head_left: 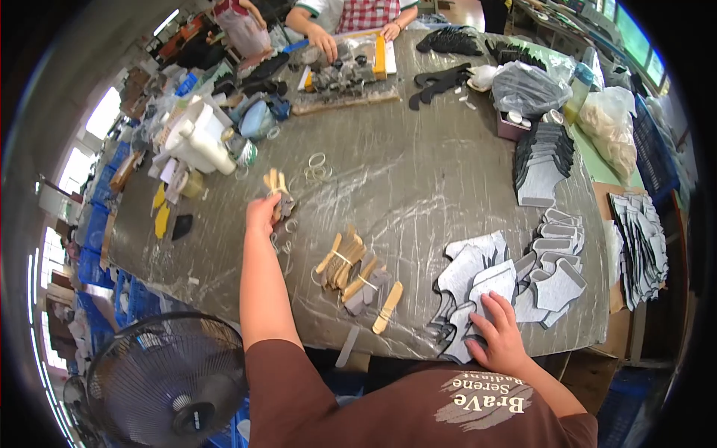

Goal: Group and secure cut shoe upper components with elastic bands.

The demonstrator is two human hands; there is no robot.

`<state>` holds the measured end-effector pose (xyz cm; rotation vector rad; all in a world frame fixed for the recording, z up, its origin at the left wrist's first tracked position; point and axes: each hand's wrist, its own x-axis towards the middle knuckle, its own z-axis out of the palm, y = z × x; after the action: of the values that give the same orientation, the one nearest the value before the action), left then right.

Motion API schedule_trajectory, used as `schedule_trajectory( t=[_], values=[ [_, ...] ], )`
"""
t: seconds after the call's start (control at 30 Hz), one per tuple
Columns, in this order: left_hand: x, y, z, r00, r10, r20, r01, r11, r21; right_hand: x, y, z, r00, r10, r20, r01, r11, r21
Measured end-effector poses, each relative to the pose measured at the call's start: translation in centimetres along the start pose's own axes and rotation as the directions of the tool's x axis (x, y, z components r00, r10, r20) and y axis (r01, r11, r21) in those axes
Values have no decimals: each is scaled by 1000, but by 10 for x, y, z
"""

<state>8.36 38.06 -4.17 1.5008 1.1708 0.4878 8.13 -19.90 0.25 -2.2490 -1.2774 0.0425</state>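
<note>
At the table's left-middle, my left hand (263, 214) is closed round a small bundle of wooden sticks and grey pieces (276, 183). My right hand (499, 334) lies with its fingers apart on a spread of light grey cut shoe-upper pieces (493, 280) at the near right. Between my arms is a rubber-banded bundle of wooden sticks (343, 257). Beside it are grey pieces banded with sticks (366, 286) and a loose pair of sticks (388, 307). Several loose rubber bands (318, 167) lie beyond my left hand.
Farther right stands a row of dark-edged grey pieces (544, 168). White jugs (198, 142) are at the left. Across the table, a co-worker's hands (323, 43) are over a tray of dark parts (340, 75). A black fan (168, 381) stands at the near left.
</note>
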Motion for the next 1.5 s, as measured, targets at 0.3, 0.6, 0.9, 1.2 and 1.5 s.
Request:
schedule_trajectory(
  t=[0.3, 0.6, 0.9, 1.2, 1.5],
  values=[
    [-245, 5, -14, 776, 628, 60, -630, 763, 149, 3, 8, 7, 999, 30, -16, -30, 999, 30],
    [-339, -25, 33, 584, 718, 378, -806, 568, 166, 0, 4, 4, 1000, -27, -11, 27, 1000, -8],
    [-317, -16, 85, 478, 748, 461, -871, 333, 363, -13, 5, -3, 973, -16, -229, 29, 998, 52],
    [-386, 16, 106, 42, 741, 670, -950, 236, -203, 25, -16, -3, 969, 50, -242, 129, 731, 670],
    [-408, -30, 122, 676, 109, 729, 263, 888, -377, 2, -6, 0, 859, -237, -453, 432, 811, 395]
  ],
)
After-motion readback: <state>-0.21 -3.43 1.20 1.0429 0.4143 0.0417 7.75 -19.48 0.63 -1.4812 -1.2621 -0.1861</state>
